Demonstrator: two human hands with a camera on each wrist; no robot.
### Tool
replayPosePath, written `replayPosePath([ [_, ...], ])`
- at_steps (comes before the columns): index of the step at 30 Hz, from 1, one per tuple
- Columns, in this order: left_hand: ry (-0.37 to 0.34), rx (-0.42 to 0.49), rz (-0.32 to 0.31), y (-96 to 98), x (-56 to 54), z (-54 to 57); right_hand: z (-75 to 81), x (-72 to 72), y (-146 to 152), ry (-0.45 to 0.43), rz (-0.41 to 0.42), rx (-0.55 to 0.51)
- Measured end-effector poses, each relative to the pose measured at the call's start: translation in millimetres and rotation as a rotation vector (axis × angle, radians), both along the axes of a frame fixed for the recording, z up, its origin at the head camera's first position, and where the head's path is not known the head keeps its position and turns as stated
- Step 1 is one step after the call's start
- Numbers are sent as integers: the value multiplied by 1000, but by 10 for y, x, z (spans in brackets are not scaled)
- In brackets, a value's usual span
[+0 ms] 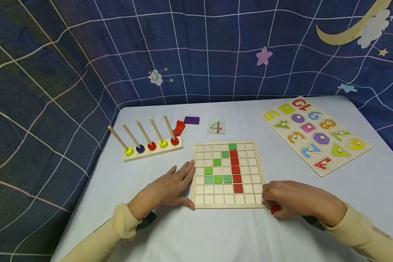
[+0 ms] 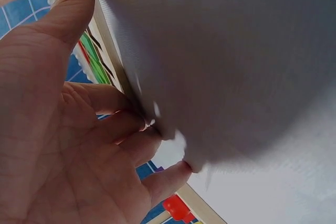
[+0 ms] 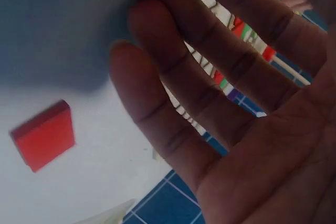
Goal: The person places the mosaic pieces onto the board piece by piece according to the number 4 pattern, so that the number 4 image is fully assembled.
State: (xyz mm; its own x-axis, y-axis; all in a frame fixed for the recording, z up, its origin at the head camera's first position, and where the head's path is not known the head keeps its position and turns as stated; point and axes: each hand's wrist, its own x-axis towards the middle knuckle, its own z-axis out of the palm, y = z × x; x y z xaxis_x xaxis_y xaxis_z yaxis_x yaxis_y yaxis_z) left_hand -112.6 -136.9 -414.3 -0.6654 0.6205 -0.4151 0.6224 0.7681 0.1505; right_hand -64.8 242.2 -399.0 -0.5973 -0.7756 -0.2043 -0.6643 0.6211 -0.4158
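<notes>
A wooden grid board (image 1: 209,206) lies on the table, with green tiles (image 1: 217,162) in a slanted line and a row, and a column of red tiles (image 1: 235,170). My left hand (image 1: 170,187) rests at the board's left edge, fingers extended and thumb by the lower left corner. By the lower right corner, my right hand (image 1: 296,200) pinches a red tile (image 1: 276,209) between thumb and fingers, just off the board. Another red tile (image 3: 46,137) lies on the white cloth in the right wrist view; in the head view it is hidden.
A peg stand (image 1: 154,150) with colored rings is at the back left. Behind it sit a red curved piece (image 1: 179,128) and a purple block (image 1: 191,120). A small pattern card (image 1: 216,126) lies beyond the board. A number-and-shape puzzle (image 1: 314,136) occupies the back right.
</notes>
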Motion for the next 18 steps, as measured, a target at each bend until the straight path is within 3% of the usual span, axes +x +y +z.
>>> replayPosePath([
  [9, 1, -1, -2, 1, -10, 2, -56, -9, 28, 16, 32, 9],
  [18, -4, -12, 11, 8, -8, -3, 73, -33, 6, 37, 12, 43],
])
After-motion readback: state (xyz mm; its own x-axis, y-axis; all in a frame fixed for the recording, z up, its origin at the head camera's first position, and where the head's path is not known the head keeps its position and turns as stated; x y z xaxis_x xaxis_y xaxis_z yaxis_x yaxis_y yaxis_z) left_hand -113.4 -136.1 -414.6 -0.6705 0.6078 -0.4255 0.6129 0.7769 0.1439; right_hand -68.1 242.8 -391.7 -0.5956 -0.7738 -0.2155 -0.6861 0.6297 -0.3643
